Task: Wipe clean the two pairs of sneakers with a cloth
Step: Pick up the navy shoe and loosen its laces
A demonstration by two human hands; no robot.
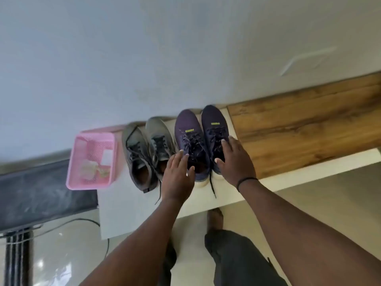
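On the table (pixel 127 203) our left hand (pixel 178 178) and right hand (pixel 235 162) rest flat-fingered, gripping nothing, on the navy sneakers (pixel 204 139), whose trailing lace (pixel 212 186) could snag.

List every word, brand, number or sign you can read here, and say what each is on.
Yellow-green lettering on the tongue of the left navy sneaker: too blurred to read.
The same on the right navy sneaker: also too blurred.
Grey sneakers and pink basket: no readable text.

I have one view only, a wide-angle camera on the person's head. It looks forward and steeply down over both forearms onto the white ledge (pixel 127 203) by the wall (pixel 144 48), near enough that the legs show below.
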